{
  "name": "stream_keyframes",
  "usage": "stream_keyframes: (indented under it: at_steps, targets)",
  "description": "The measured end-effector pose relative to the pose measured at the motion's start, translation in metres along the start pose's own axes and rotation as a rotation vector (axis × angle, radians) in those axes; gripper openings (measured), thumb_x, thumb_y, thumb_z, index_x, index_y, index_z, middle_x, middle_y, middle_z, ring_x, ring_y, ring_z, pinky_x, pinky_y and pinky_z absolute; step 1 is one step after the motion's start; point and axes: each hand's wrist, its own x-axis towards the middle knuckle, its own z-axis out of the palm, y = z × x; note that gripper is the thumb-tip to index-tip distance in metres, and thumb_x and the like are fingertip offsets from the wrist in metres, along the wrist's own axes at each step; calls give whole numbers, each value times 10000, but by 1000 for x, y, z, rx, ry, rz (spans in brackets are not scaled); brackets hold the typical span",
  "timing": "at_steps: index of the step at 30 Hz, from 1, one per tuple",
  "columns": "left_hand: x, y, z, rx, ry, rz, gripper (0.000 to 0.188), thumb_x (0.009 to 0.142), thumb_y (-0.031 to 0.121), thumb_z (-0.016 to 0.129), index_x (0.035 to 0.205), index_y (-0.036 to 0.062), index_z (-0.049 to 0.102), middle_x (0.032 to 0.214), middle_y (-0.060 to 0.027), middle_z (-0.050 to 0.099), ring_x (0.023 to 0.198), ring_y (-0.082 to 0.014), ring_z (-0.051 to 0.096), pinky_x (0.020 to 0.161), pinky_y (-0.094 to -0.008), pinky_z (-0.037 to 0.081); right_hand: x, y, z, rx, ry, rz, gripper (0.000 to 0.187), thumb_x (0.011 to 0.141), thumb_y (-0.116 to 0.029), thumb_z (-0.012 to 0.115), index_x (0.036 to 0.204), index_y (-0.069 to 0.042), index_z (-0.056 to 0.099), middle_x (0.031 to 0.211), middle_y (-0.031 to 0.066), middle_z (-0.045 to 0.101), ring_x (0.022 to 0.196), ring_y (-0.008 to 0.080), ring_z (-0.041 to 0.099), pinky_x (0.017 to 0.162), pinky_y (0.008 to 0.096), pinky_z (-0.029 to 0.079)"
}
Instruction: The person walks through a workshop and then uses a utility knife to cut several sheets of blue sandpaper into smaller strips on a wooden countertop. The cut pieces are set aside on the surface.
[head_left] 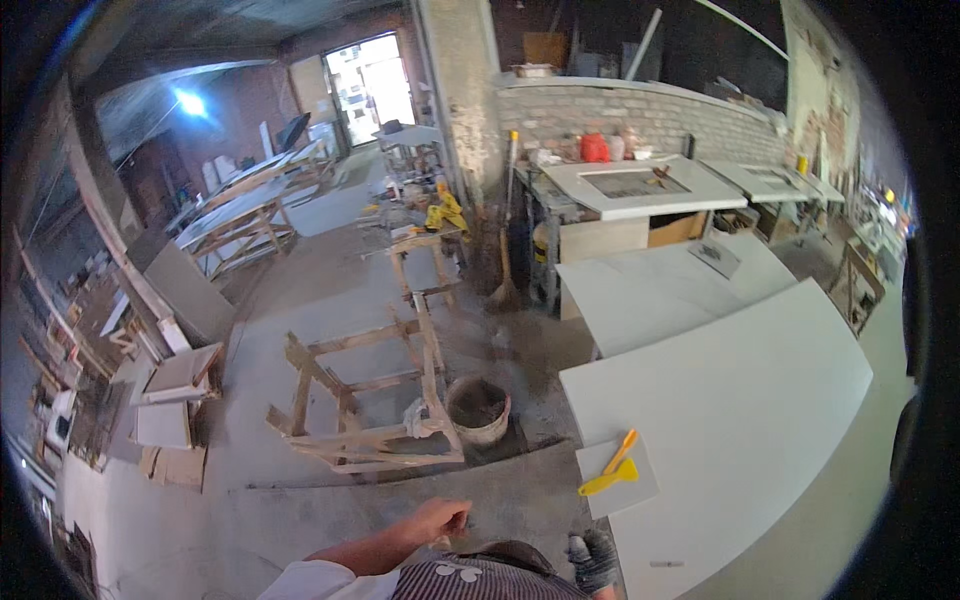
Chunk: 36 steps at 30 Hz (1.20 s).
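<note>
Head view: two hands beside a white panel (740, 430).
From my remote seat, I see the left hand (440, 520) curled inward and the dark-gloved right hand (592, 560) near the panel's edge; I can't tell whether either grips anything. A yellow scraper (624, 473) lies on a small square (632, 495) on the panel; a bucket (485, 433) stands farther off.

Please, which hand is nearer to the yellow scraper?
Right. The right hand is below the yellow scraper in the picture; the left hand is farther away, to its left.
</note>
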Motion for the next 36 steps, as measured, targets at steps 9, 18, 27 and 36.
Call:
stream_keyframes:
  at_steps: [9,18,27,36]
  targets:
    - [-109,69,32,128,-583,666,348,1082,286,426,937,8,578,861,-76,606,905,-202,637,910,-350,505,68,-22,98,-513,-331,-181,335,957,-370,590,1087,-80,695,905,155,701,872,370,669,776,451,522]
    - [-121,78,-18,207,-796,535,290,1054,303,518,1031,34,623,932,-32,647,1024,-148,621,937,-321,459,107,-37,239,-777,-993,-308,301,972,-287,595,1139,-50,678,950,166,703,901,242,673,813,349,529]
    - [-170,54,-111,139,-612,759,288,1042,294,549,1001,25,646,953,-28,662,942,-122,619,881,-302,473,104,-26,360,-990,-1258,-192,322,952,-300,620,1148,-51,677,978,155,706,924,236,671,836,357,526]
    - [-217,-17,-195,-491,-217,894,279,1038,233,533,914,5,638,859,-72,665,1044,-259,669,964,-371,497,104,-2,453,-1257,-1477,-134,347,931,-313,644,1156,-51,677,1005,143,709,947,230,670,858,365,523]
